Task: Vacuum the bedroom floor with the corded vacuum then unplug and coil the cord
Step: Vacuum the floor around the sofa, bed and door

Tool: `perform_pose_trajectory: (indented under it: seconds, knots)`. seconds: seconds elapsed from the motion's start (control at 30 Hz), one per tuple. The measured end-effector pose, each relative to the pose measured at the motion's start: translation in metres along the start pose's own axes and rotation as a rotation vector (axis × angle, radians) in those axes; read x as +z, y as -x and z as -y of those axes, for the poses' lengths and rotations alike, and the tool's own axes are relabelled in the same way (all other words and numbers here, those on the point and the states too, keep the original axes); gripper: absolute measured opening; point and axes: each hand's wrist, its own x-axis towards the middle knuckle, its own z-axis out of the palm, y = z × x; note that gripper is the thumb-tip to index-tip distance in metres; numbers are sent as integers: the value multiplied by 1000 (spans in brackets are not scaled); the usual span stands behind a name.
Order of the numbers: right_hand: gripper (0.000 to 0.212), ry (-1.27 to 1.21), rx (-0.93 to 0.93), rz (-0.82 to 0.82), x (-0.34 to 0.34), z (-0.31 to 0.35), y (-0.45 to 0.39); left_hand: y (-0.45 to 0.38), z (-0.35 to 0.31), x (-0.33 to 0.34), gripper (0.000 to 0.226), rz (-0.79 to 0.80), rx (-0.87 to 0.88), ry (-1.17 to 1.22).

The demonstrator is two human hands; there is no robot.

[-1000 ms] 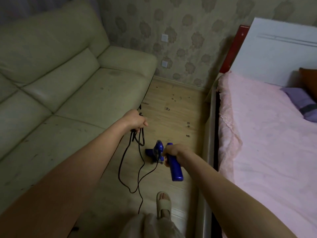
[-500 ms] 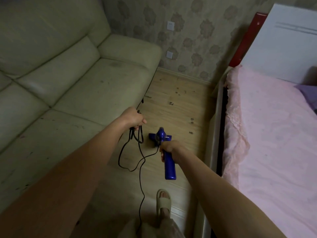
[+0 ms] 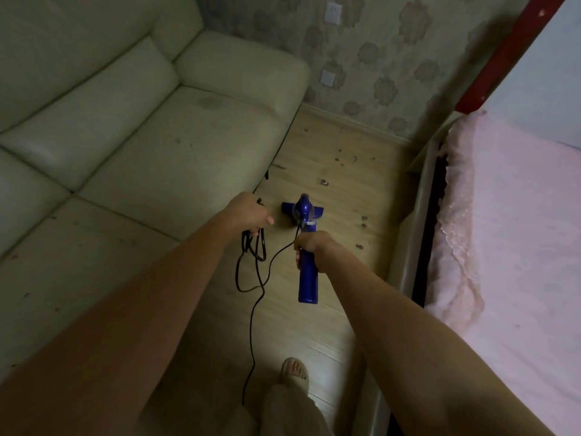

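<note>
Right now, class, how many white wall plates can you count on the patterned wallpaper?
2. One wall plate sits high at the picture's top edge; the other wall plate is lower, just beyond the sofa arm. Furniture may hide more.

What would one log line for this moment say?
stage: vacuuming floor | right hand: grips blue vacuum handle | left hand: holds looped cord | debris: ahead of nozzle, not yet reached
</note>
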Motion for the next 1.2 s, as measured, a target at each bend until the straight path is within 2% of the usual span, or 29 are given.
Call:
perform_pose_trajectory:
  seconds: [0.3, 0.47, 0.6, 0.73, 1.0, 1.2]
  knots:
    - [14, -7, -24, -14, -22, 55, -68, -63, -29, -3, 25, -13, -53, 6]
    - [28, -104, -18, 58, -30, 55, -82, -76, -29, -5, 30, -15, -79, -5]
    - [25, -212, -4, 152, -42, 43, -79, -76, -32, 0, 27, 7, -87, -6]
    - [13, -157, 25, 167, -65, 29, -71, -69, -37, 1, 30, -1, -80, -19]
    - [11, 30, 0, 81, -71, -7, -17, -28, -26, -8, 18, 23, 14, -22]
    - [14, 118, -15, -59, -52, -65, 45, 28, 0, -13, 15, 41, 132, -73]
